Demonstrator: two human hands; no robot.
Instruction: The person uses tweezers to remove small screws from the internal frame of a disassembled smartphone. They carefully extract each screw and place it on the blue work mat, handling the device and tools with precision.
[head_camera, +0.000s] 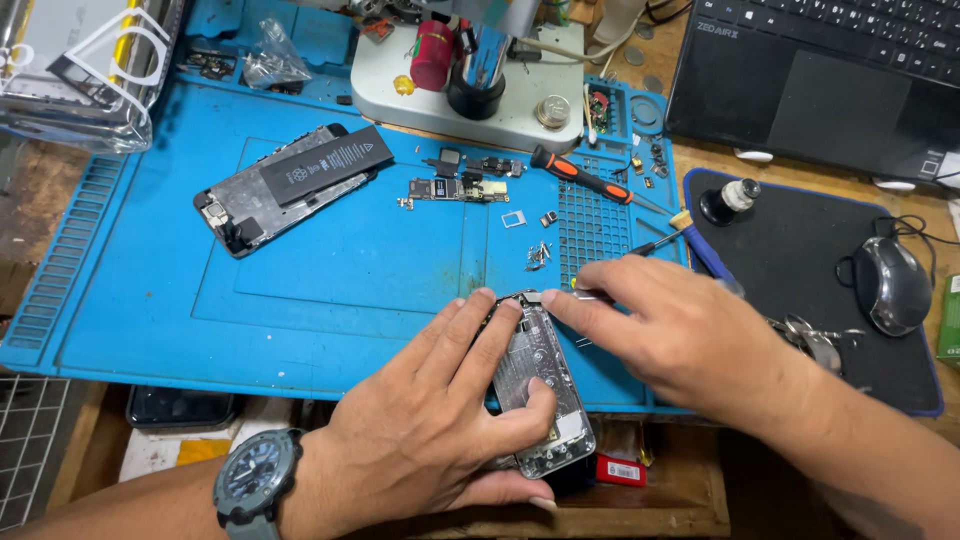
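My left hand, with a dark wristwatch on the wrist, grips an opened silver phone housing at the front edge of the blue work mat. My right hand pinches a thin metal tool, probably tweezers, with the tip at the housing's top edge. A second opened phone with a black battery lies at the mat's upper left. A small logic board rests in the middle of the mat. Tiny screws and a tray piece lie near it.
An orange-and-black screwdriver lies on the mat's right side. A microscope base stands at the back. A laptop sits upper right above a black mouse pad with a mouse. A clear plastic box is top left.
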